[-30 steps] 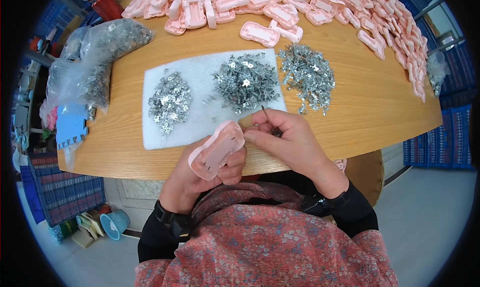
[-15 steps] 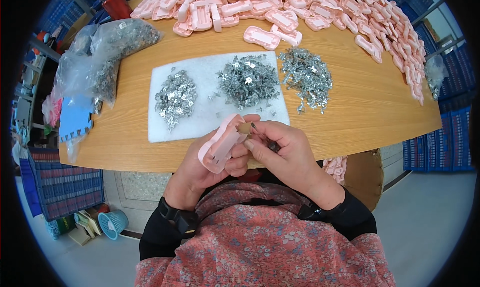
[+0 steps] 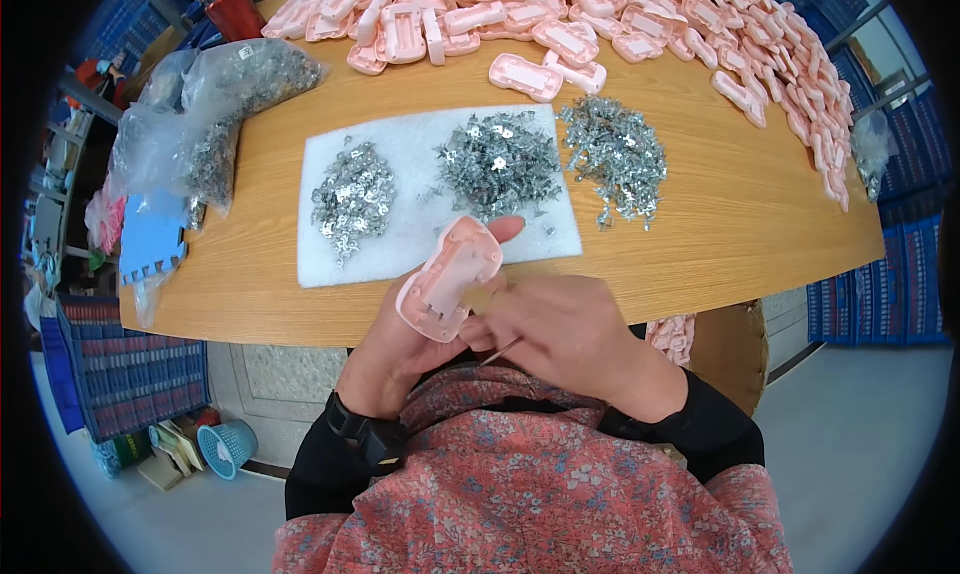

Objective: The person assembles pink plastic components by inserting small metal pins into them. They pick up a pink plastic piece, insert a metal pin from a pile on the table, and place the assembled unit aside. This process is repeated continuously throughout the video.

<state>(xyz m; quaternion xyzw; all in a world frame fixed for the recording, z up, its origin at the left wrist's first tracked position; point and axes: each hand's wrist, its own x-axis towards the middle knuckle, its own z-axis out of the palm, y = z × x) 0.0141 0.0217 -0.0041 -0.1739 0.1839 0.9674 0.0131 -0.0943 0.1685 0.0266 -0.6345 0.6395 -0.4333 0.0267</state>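
Our left hand (image 3: 400, 349) clamps the pink moulded plastic shell (image 3: 450, 277) just off the round wooden table (image 3: 720, 224) edge; our right hand (image 3: 560, 329) pinches a thin stick, tip hidden.

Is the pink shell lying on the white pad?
No, the left hand holds the pink shell up, off the white pad.

The left hand (image 3: 400, 349) grips a pink plastic shell (image 3: 448, 277) at the wooden table's (image 3: 720, 224) near edge. The right hand (image 3: 560, 324) touches the shell's lower end, pinching a thin stick (image 3: 497, 353). At twelve o'clock, a white foam pad (image 3: 420, 224) carries two piles of metal clips (image 3: 497, 162).
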